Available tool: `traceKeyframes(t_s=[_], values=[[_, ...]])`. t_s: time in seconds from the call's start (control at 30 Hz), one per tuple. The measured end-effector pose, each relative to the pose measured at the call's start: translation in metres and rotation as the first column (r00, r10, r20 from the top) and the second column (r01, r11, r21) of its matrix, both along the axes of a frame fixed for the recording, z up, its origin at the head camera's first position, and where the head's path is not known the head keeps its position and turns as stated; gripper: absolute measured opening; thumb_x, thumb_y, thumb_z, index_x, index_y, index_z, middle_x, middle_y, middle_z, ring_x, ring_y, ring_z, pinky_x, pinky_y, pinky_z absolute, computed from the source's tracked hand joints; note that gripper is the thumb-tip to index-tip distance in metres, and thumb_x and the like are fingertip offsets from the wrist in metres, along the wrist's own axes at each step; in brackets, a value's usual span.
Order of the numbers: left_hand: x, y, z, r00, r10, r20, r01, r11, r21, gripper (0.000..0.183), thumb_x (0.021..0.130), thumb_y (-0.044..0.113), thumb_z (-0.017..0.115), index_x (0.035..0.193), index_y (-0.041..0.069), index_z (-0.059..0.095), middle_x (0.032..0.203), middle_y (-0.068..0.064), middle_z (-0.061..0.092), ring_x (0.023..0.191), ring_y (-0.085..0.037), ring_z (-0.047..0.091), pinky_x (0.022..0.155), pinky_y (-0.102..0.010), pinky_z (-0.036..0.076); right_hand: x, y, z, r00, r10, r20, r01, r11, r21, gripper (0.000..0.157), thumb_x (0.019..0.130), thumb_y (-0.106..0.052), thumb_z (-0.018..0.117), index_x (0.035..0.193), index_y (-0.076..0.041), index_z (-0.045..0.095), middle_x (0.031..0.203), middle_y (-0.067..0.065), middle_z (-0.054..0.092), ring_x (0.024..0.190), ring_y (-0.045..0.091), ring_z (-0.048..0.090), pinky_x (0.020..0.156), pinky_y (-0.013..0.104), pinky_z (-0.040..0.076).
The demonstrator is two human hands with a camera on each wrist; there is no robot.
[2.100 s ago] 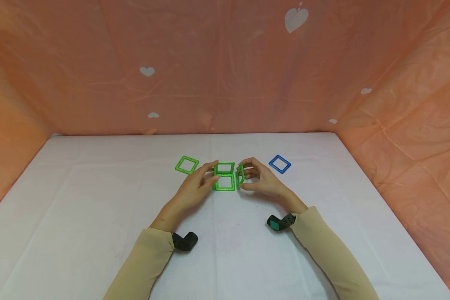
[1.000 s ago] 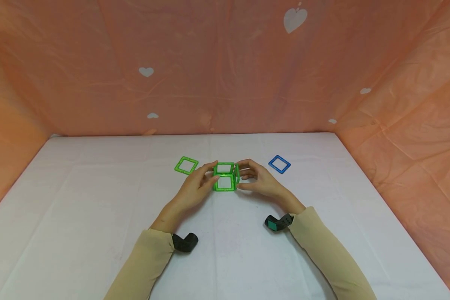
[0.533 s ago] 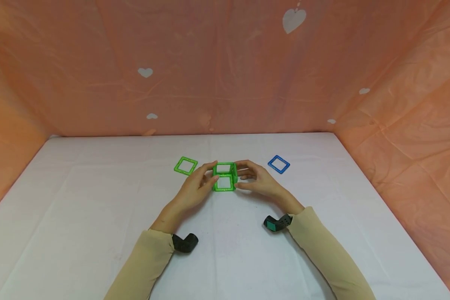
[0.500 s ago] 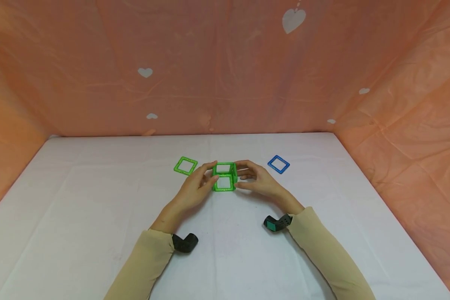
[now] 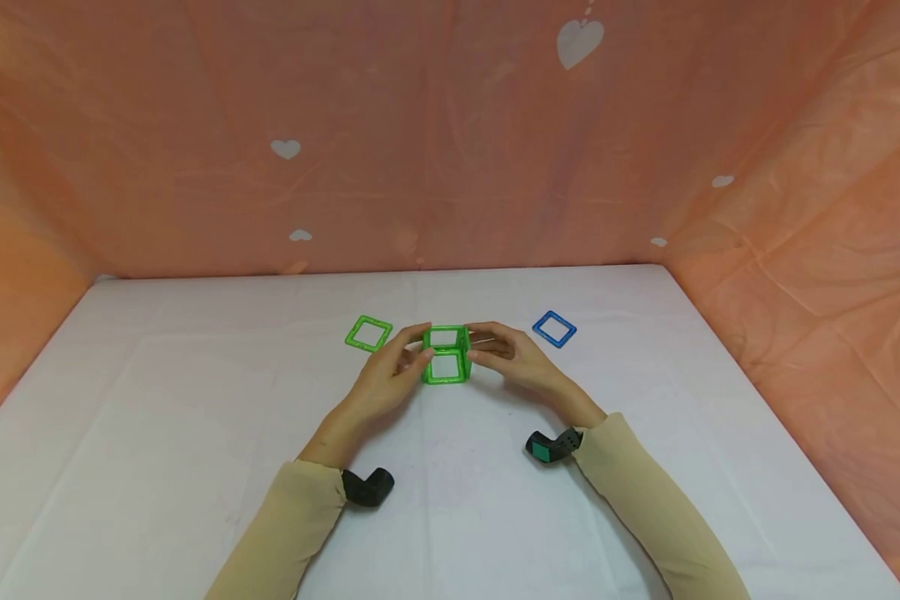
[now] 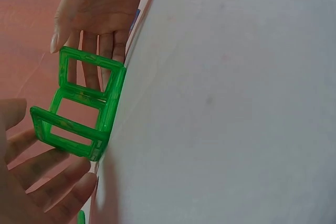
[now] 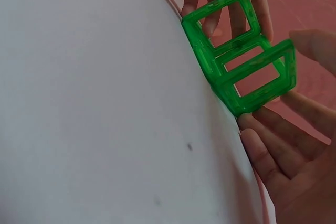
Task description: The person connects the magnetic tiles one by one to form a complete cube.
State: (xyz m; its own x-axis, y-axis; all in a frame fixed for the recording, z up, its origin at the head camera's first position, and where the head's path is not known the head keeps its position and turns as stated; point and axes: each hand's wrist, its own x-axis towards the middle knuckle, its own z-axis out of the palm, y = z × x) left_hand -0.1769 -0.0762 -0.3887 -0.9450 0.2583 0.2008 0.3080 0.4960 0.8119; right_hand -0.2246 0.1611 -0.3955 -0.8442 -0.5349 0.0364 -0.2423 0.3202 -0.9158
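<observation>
Several green see-through square magnetic tiles (image 5: 446,380) stand joined as a partial box on the table, with a base, a back and two side walls; the front and top are open. My left hand (image 5: 378,379) holds the left wall between thumb and fingers. On the other side my right hand (image 5: 528,362) holds the right wall, its thumb at the front upper corner and its fingers behind. In the left wrist view the left tile (image 6: 68,124) has fingers against its outer face. The right tile (image 7: 257,66) touches the right thumb in the right wrist view.
A loose green square tile (image 5: 368,332) lies flat behind the left hand. Beyond the right hand lies a blue square tile (image 5: 554,329). A white cloth covers the table (image 5: 450,533); an orange curtain with hearts (image 5: 420,167) hangs at the back and sides.
The right hand has brought an upright green tile leftward against the base and back tiles. Its thumb has since moved up from the lower front corner. The left hand stays in place.
</observation>
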Motion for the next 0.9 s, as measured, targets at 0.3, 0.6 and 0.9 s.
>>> traceKeyframes(t_s=[0.3, 0.6, 0.9], values=[[0.001, -0.001, 0.002, 0.999, 0.052, -0.01, -0.052, 0.998, 0.022, 0.039, 0.098, 0.023, 0.055, 0.134, 0.009, 0.052, 0.111, -0.019, 0.066, 0.094, -0.029, 0.064, 0.081, -0.046, 0.049, 0.016, -0.005, 0.025, 0.998, -0.005, -0.065, 0.003, 1.0, -0.027, 0.037, 0.094, -0.004, 0.058, 0.128, 0.01, 0.052, 0.128, 0.027, 0.056, 0.116, 0.04, 0.056, 0.096, 0.042, 0.048], [0.001, -0.002, 0.001, 0.997, 0.062, -0.038, -0.061, 0.998, 0.036, 0.035, 0.096, 0.018, 0.059, 0.129, 0.007, 0.054, 0.114, -0.015, 0.066, 0.094, -0.028, 0.064, 0.08, -0.042, 0.05, 0.015, -0.005, 0.025, 0.996, -0.038, -0.084, 0.036, 0.999, -0.025, 0.031, 0.094, -0.006, 0.059, 0.122, 0.007, 0.058, 0.119, 0.025, 0.062, 0.103, 0.03, 0.062, 0.083, 0.029, 0.051], [0.004, -0.003, 0.002, 0.996, 0.081, -0.035, -0.079, 0.995, 0.067, 0.032, 0.096, 0.016, 0.059, 0.126, 0.005, 0.057, 0.121, -0.012, 0.064, 0.098, -0.027, 0.063, 0.085, -0.043, 0.051, 0.013, -0.004, 0.023, 0.994, -0.055, -0.096, 0.05, 0.997, -0.054, 0.027, 0.096, -0.006, 0.056, 0.118, 0.008, 0.06, 0.104, 0.03, 0.063, 0.089, 0.042, 0.059, 0.071, 0.037, 0.05]])
